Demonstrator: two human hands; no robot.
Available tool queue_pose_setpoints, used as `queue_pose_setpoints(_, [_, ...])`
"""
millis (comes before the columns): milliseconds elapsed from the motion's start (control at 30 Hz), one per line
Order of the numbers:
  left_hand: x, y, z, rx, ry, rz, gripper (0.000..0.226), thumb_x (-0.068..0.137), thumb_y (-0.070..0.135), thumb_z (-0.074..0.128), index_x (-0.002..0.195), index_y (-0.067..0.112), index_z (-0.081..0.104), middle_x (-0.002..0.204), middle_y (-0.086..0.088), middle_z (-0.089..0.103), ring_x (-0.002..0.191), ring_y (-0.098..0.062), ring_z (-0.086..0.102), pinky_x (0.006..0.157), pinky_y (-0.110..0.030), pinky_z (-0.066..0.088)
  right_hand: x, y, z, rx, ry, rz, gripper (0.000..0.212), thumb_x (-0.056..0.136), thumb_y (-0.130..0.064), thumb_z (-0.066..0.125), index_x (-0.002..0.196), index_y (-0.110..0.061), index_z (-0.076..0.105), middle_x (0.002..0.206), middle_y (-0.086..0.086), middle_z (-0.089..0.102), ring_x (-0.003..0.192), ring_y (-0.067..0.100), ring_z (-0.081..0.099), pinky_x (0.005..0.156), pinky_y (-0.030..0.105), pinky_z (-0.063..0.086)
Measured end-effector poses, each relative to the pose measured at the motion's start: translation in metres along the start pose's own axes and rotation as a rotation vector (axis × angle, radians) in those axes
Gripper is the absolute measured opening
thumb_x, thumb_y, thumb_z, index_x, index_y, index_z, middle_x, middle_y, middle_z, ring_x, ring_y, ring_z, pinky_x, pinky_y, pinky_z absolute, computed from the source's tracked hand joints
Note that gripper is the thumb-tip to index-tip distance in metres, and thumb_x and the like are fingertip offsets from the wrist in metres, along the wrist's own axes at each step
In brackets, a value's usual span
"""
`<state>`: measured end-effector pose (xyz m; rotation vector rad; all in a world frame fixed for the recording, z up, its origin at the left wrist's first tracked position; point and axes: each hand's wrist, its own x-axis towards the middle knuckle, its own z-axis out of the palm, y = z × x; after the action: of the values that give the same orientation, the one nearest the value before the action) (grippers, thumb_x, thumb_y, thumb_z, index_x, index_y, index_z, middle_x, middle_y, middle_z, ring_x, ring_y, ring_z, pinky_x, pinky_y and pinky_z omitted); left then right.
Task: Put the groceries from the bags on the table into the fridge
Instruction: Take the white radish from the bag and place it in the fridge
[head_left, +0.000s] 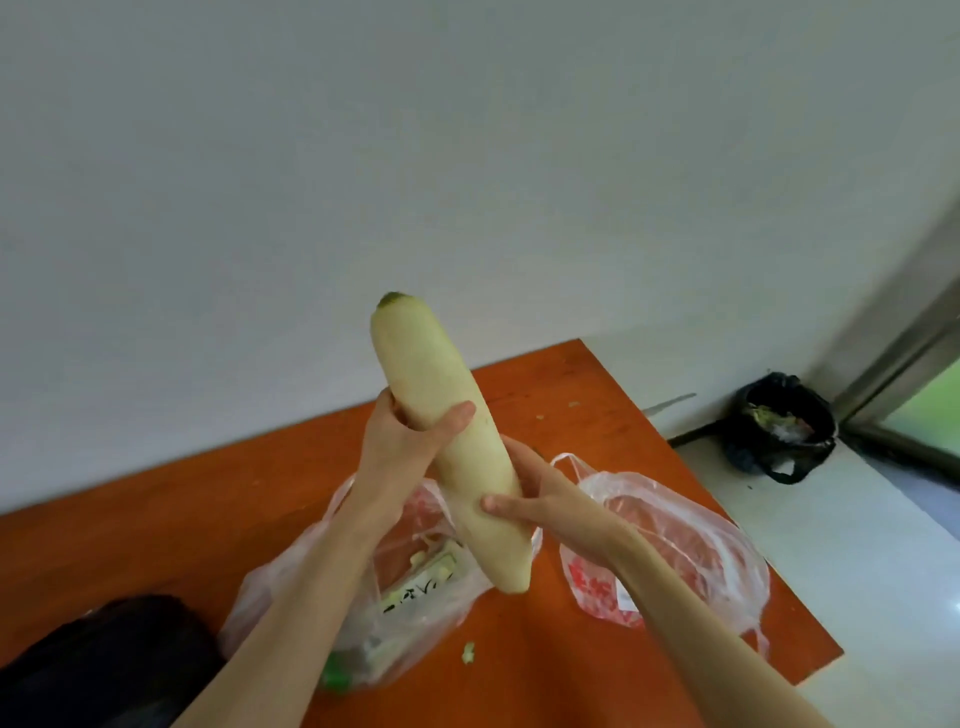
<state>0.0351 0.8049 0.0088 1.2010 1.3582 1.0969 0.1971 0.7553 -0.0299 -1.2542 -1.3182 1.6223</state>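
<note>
Above crinkled plastic bags (395, 613), hands (400, 447) grip smooth, tapered radish (441, 415).

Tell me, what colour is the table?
Orange table, seen in the head view.

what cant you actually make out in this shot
- Fridge: nowhere in the head view.
- Contents of the left bag: hidden by the left hand's forearm and the white radish.
- Right bag: print too crumpled to read.
- Dark thing: cut off by the bottom-left edge.
- Bin: contents too small.
</note>
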Motion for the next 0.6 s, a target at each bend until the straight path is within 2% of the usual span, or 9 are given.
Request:
queue_pose_setpoints(67, [-0.005, 0.004, 0.007, -0.06, -0.051, -0.011, 0.066, 0.061, 0.033, 0.083, 0.117, 0.015, 0.052, 0.105, 0.003, 0.064, 0.098, -0.016, 0.063, 0.083, -0.037, 0.053, -0.018, 0.001, 0.002, -0.041, 0.099, 0.025, 0.07, 0.072, -0.037, 0.075, 0.133, -0.032, 0.041, 0.123, -0.006, 0.057, 0.108, 0.013, 0.06, 0.092, 0.038, 0.052])
queue_pose_setpoints(133, [-0.013, 0.005, 0.017, -0.09, -0.111, -0.026, 0.056, 0.071, 0.029, 0.076, 0.118, 0.012, 0.051, 0.106, 0.001, 0.063, 0.097, -0.016, 0.062, 0.08, -0.034, 0.053, -0.038, 0.005, 0.003, -0.06, 0.227, 0.035, 0.067, 0.07, -0.044, 0.074, 0.128, -0.029, 0.045, 0.117, -0.006, 0.059, 0.103, 0.015, 0.062, 0.088, 0.039, 0.054])
queue_pose_setpoints(200, [-0.026, 0.001, 0.029, -0.087, -0.176, -0.024, 0.058, 0.073, 0.03, 0.074, 0.122, 0.01, 0.049, 0.109, -0.002, 0.062, 0.095, -0.016, 0.062, 0.077, -0.031, 0.053, -0.063, 0.012, 0.004, -0.088, 0.322, 0.063, 0.055, 0.075, -0.044, 0.071, 0.121, -0.031, 0.044, 0.113, -0.008, 0.058, 0.101, 0.012, 0.062, 0.086, 0.034, 0.055])
queue_pose_setpoints(300, [-0.053, -0.01, 0.051, -0.062, -0.324, -0.002, 0.064, 0.071, 0.032, 0.075, 0.125, 0.012, 0.047, 0.108, 0.0, 0.062, 0.094, -0.015, 0.062, 0.071, -0.026, 0.052, -0.103, 0.032, 0.009, -0.11, 0.424, 0.122, 0.055, 0.076, -0.046, 0.069, 0.123, -0.031, 0.044, 0.116, -0.006, 0.058, 0.102, 0.012, 0.06, 0.09, 0.036, 0.054])
queue_pose_setpoints(400, [-0.085, -0.019, 0.079, -0.054, -0.507, -0.046, 0.076, 0.061, 0.042, 0.08, 0.123, 0.014, 0.047, 0.11, -0.001, 0.063, 0.098, -0.018, 0.063, 0.081, -0.037, 0.055, -0.151, 0.05, 0.016, -0.05, 0.588, 0.176, 0.052, 0.077, -0.045, 0.069, 0.12, -0.035, 0.043, 0.114, -0.007, 0.057, 0.102, 0.011, 0.058, 0.087, 0.031, 0.054])
queue_pose_setpoints(467, [-0.11, -0.02, 0.103, -0.046, -0.61, -0.071, 0.073, 0.063, 0.042, 0.079, 0.122, 0.012, 0.047, 0.113, -0.004, 0.063, 0.1, -0.02, 0.063, 0.088, -0.043, 0.053, -0.189, 0.054, 0.017, -0.017, 0.714, 0.188, 0.05, 0.077, -0.043, 0.07, 0.12, -0.035, 0.044, 0.112, -0.006, 0.057, 0.101, 0.012, 0.059, 0.083, 0.03, 0.055])
queue_pose_setpoints(533, [-0.14, -0.019, 0.129, -0.077, -0.71, -0.085, 0.067, 0.068, 0.038, 0.075, 0.122, 0.011, 0.047, 0.114, -0.007, 0.063, 0.101, -0.021, 0.062, 0.087, -0.042, 0.053, -0.233, 0.054, 0.015, -0.039, 0.84, 0.194, 0.049, 0.079, -0.04, 0.069, 0.121, -0.031, 0.046, 0.111, -0.004, 0.057, 0.099, 0.013, 0.059, 0.08, 0.028, 0.055])
queue_pose_setpoints(600, [-0.177, -0.016, 0.153, -0.109, -0.805, -0.104, 0.056, 0.072, 0.034, 0.073, 0.118, 0.015, 0.047, 0.112, -0.005, 0.062, 0.099, -0.019, 0.062, 0.079, -0.037, 0.055, -0.281, 0.054, 0.013, -0.065, 0.959, 0.211, 0.052, 0.079, -0.039, 0.069, 0.125, -0.026, 0.047, 0.113, -0.002, 0.058, 0.098, 0.013, 0.058, 0.079, 0.026, 0.052])
